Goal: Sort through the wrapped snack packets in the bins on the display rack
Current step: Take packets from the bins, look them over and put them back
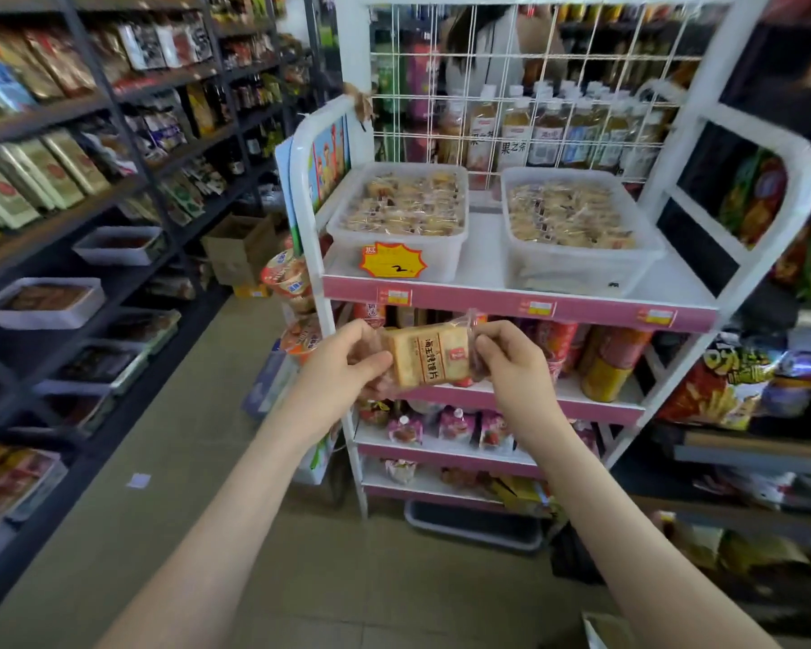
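Top shelf: on the rack (516, 304) we see left bin (441, 269) & right bin (577, 269), side by side, apart.
Tag (393, 260): on left bin's front.
Behind bins: grid (534, 63), then bottles (558, 128).
Packet (429, 356): betw. our left hand (347, 363) & right hand (511, 363), before rack, below top shelf.
Our left: shelves (113, 110).

You stand in a narrow shop aisle with a plain beige floor (197, 461), where a small white scrap of paper (138, 480) lies to your left. Along your left runs tall dark metal shelving (43, 115), its upper tiers packed with bagged goods and its lower ones with shallow white trays (43, 316), and a brown cardboard box (240, 250) sits at its far end. To your right, dark shelves (745, 449) hold bright snack bags (722, 386), and the light is soft and even.
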